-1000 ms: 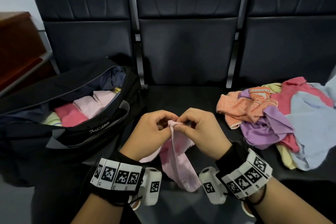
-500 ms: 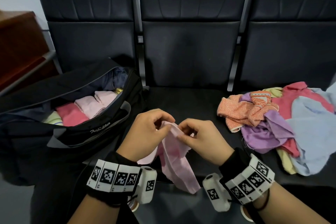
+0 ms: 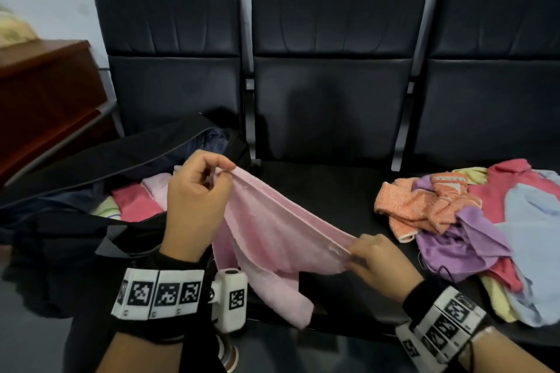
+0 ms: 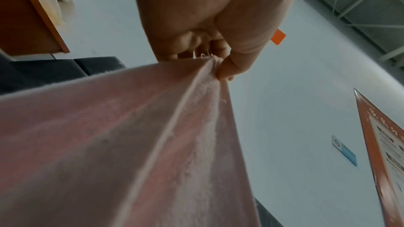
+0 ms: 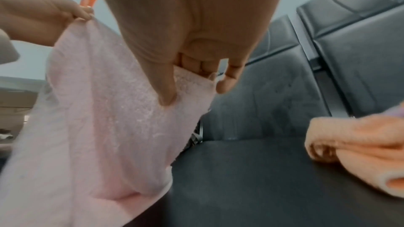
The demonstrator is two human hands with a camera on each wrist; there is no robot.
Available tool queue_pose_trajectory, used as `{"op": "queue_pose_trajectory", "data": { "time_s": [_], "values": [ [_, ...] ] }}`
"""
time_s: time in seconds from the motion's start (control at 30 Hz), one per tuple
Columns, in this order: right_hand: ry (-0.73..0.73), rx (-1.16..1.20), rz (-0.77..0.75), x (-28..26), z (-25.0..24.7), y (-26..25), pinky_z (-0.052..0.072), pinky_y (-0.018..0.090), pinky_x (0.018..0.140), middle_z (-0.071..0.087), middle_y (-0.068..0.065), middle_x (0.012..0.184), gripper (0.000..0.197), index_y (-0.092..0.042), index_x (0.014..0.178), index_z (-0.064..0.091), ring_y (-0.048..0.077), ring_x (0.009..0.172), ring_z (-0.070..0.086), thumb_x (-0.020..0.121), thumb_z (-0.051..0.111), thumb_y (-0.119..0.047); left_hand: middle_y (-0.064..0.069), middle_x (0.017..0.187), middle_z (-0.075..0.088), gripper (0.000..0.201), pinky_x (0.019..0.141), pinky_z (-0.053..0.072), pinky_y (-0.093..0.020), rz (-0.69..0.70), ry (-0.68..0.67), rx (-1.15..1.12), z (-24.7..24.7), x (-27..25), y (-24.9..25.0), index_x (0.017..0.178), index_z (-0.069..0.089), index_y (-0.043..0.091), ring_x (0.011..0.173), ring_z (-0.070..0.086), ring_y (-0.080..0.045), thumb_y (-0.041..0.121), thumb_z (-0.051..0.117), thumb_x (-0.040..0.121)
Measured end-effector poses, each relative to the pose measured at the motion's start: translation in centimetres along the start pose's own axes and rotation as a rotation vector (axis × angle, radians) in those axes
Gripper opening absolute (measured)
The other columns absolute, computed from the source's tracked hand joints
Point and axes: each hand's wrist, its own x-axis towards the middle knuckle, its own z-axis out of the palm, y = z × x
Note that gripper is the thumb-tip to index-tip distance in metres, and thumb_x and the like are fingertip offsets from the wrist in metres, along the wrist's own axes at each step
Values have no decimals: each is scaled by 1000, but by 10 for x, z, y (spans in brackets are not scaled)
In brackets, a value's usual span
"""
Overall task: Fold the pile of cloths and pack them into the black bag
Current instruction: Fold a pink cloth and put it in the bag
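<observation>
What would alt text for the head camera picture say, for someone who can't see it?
Two hands stretch a pink cloth over a row of black seats: the left hand pinches one end up high, the right hand pinches the other end lower. An open black bag with folded cloths inside sits at left; a pile of unfolded cloths lies at right.

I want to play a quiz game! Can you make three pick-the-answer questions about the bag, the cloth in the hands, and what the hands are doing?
1. Where is the black bag?
A. left seat
B. right seat
C. on the cabinet

2. What colour is the held cloth?
A. blue
B. pink
C. green

3. How is that cloth held?
A. lying flat on the seat
B. stuffed in the bag
C. stretched between both hands

Answers:
1 A, it sits left, open.
2 B, it is pale pink.
3 C, the left hand and right hand pinch opposite ends.
</observation>
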Motion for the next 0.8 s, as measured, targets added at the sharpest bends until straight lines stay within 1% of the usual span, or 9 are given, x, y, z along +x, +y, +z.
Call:
{"op": "queue_pose_trajectory", "data": {
  "time_s": [0.07, 0.13, 0.2, 0.27, 0.33, 0.43, 0.57, 0.67, 0.8],
  "values": [
    [36, -33, -33, 5, -15, -5, 51, 38, 66, 65, 0, 80, 9, -17, 84, 71, 25, 71, 64, 79, 78, -17, 1, 77, 62, 24, 60, 39, -13, 2, 40, 19, -3, 6, 0, 86, 67, 15, 63, 49, -4, -7, 57, 85],
    [76, -36, 2, 11, -30, -8, 52, 41, 70, 62, 4, 101, 13, -11, 98, 72, 27, 80, 64, 87, 71, -17, 6, 74, 57, 24, 59, 37, -13, -5, 86, 28, -7, 12, -1, 87, 66, 15, 61, 45, -1, -6, 56, 84],
    [93, -91, 55, 16, -43, -9, 53, 43, 75, 56, 6, 121, 18, -7, 103, 71, 28, 90, 65, 92, 65, -19, 9, 72, 56, 23, 57, 35, -12, -1, 115, 32, -9, 17, -3, 87, 66, 16, 58, 43, 0, -4, 55, 84],
    [79, -154, 76, 21, -52, -11, 54, 40, 78, 48, -1, 140, 22, -11, 107, 72, 24, 100, 65, 97, 57, -23, 5, 71, 55, 23, 53, 33, -13, -9, 123, 37, -12, 21, -5, 88, 67, 16, 56, 41, 0, -3, 54, 85],
    [73, -169, 46, 25, -61, -15, 53, 35, 82, 46, -6, 146, 25, -16, 107, 74, 18, 108, 62, 100, 51, -23, 0, 73, 57, 24, 52, 33, -13, -17, 123, 44, -15, 25, -6, 88, 67, 16, 56, 41, -2, -3, 53, 84],
    [28, -261, -23, 31, -74, -22, 47, 35, 84, 62, -12, 125, 26, -23, 104, 75, 17, 102, 53, 100, 50, -25, -5, 75, 59, 24, 53, 34, -14, -21, 121, 51, -21, 31, -6, 89, 68, 15, 60, 43, -6, -2, 52, 83],
    [167, -260, -74, 29, -91, -28, 47, 43, 77, 72, -11, 96, 13, -19, 86, 79, 23, 92, 57, 89, 67, -24, 1, 70, 56, 24, 51, 33, -12, -19, 119, 76, -27, 37, -5, 88, 68, 16, 55, 41, -2, -2, 52, 85],
    [242, -61, 30, 26, -104, -22, 49, 38, 79, 71, -8, 89, 10, -16, 80, 77, 17, 88, 60, 84, 76, -25, 3, 71, 59, 26, 52, 35, -9, -14, 133, 89, -35, 38, -4, 86, 68, 19, 56, 45, 0, -2, 53, 84],
    [516, 209, 83, 19, -129, -19, 52, 32, 75, 69, -5, 80, 7, -14, 77, 74, 13, 78, 66, 80, 79, -12, 6, 69, 61, 25, 52, 37, -12, 18, 138, 102, -45, 35, 3, 85, 68, 23, 55, 46, -1, 3, 53, 83]
  ]
}}
